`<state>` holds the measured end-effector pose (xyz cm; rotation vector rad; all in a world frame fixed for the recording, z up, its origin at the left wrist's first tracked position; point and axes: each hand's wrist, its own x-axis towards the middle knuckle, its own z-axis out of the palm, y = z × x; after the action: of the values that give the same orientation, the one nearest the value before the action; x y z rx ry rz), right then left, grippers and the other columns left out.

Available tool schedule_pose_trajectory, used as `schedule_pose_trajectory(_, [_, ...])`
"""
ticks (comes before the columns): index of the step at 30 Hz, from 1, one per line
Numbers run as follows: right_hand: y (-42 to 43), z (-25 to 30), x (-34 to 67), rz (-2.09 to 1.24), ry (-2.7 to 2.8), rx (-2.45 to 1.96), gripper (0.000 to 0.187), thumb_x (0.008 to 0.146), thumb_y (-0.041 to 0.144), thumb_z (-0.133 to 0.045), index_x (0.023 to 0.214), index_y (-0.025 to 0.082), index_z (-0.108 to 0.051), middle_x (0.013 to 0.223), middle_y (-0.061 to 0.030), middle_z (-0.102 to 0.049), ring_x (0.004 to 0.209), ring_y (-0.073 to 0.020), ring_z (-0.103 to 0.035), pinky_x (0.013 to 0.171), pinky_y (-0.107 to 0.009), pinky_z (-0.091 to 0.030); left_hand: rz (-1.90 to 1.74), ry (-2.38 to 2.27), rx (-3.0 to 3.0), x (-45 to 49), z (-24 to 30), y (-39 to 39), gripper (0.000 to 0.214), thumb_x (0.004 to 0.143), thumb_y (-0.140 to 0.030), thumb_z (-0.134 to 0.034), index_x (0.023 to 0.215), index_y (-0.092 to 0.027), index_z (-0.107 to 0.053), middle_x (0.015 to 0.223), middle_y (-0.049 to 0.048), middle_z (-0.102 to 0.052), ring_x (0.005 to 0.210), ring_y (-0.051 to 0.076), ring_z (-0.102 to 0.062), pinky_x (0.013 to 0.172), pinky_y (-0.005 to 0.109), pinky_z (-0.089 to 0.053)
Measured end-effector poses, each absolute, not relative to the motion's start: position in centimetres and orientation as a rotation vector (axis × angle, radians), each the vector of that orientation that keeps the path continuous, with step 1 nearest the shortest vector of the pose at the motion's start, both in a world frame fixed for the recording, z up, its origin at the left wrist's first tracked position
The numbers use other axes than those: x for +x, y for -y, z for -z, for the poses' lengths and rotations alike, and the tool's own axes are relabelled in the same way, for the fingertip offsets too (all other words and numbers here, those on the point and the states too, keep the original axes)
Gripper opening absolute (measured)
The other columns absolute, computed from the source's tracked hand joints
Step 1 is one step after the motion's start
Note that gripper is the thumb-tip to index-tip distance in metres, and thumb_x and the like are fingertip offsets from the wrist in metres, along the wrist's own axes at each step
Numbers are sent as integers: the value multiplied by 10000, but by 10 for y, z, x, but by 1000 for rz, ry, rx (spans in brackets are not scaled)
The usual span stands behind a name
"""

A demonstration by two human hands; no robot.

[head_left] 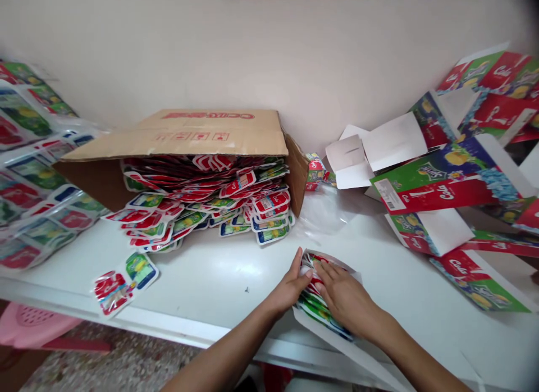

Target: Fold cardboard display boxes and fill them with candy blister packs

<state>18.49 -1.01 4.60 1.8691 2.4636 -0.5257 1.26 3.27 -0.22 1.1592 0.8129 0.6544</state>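
Observation:
My left hand (290, 288) and my right hand (343, 296) both press on a stack of red and green printed packets (316, 313) that sits inside a small white carton (332, 338) at the table's near edge. The left hand holds the stack's left side, the right hand lies flat on top of it. Behind them a brown cardboard box (197, 135) lies on its side, and several packets (210, 206) spill out of its open mouth. One loose packet (124, 282) lies at the front left.
Flat and half-folded printed cartons (446, 195) are piled on the right of the white table (219, 268). Wrapped bundles of packets (33, 173) are stacked on the left. A pink plastic item (29, 324) sits below the table edge. A pale wall rises behind.

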Motion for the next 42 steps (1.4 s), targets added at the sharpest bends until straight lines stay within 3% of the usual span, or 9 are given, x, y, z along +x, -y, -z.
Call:
schedule_pose_trajectory(7, [22, -51, 189, 857, -2426, 1864, 690, 927, 566, -290, 1470, 142, -256, 1514, -140, -242, 1406, -273, -193, 1129, -465, -234, -832, -759, 699, 14, 1, -32, 697, 857, -672, -359, 1366, -203, -440, 1494, 39, -334, 1400, 248, -251, 1168, 400, -192])
schedule_pose_trajectory(10, [24, -49, 189, 798, -2445, 1847, 675, 935, 551, -279, 1466, 134, -268, 1504, -159, -261, 1400, -286, -207, 1122, -489, -238, -870, -703, 616, 12, 4, -29, 672, 809, -627, -523, 1315, -184, -502, 1436, 81, -431, 1347, 280, -362, 1143, 420, -259])
schedule_pose_trajectory(16, [26, -50, 185, 729, -2417, 1839, 681, 933, 547, -291, 1462, 118, -274, 1509, -180, -228, 1403, -300, -178, 1115, -499, -244, -780, -844, 889, 13, 4, -25, 729, 780, -557, -626, 1378, -191, -426, 1411, 84, -465, 1299, 288, -428, 1127, 436, -280])
schedule_pose_trajectory(25, [29, -31, 181, 580, -2512, 1883, 699, 920, 552, -335, 1453, 100, -296, 1496, -202, -266, 1399, -322, -193, 1103, -510, -247, -768, -984, 1042, 16, -1, -26, 654, 876, -600, -420, 1392, -198, -405, 1504, 35, -312, 1409, 232, -232, 1179, 379, -138])
schedule_pose_trajectory(30, [36, -40, 204, 618, -2727, 2042, 570, 939, 470, -355, 1432, 184, -352, 1468, -120, -371, 1361, -253, -314, 1099, -481, -295, -752, -951, 1025, 15, 1, -26, 594, 891, -576, -413, 1382, -241, -418, 1503, 3, -317, 1402, 221, -253, 1175, 379, -161])
schedule_pose_trajectory(32, [43, -43, 220, 642, -2748, 2406, 480, 945, 432, -363, 1375, 234, -437, 1418, -82, -450, 1314, -222, -391, 1099, -447, -310, -740, -941, 999, 13, 0, -25, 577, 887, -580, -415, 1377, -274, -423, 1503, -24, -311, 1401, 228, -254, 1170, 384, -180])
schedule_pose_trajectory(36, [59, -24, 239, 1125, -2082, 3342, 554, 934, 521, -326, 1423, 260, -346, 1408, -79, -462, 1244, -219, -485, 1055, -428, -380, -663, -979, 948, 12, -4, -24, 653, 861, -608, -441, 1427, -303, -325, 1509, -32, -288, 1390, 243, -278, 1144, 379, -252])
schedule_pose_trajectory(39, [65, -2, 229, 1717, -1719, 3285, 650, 899, 608, -325, 1427, 230, -346, 1450, -75, -409, 1308, -229, -414, 1093, -430, -334, -604, -990, 992, 15, -3, -25, 768, 834, -615, -488, 1467, -273, -219, 1515, 4, -275, 1387, 261, -282, 1135, 381, -266])
schedule_pose_trajectory(42, [64, 8, 212, 1913, -1570, 3236, 698, 870, 646, -348, 1417, 213, -357, 1470, -66, -378, 1334, -225, -374, 1124, -418, -279, -602, -992, 1088, 19, 2, -27, 874, 797, -590, -570, 1479, -207, -180, 1527, 59, -248, 1391, 274, -270, 1139, 368, -251])
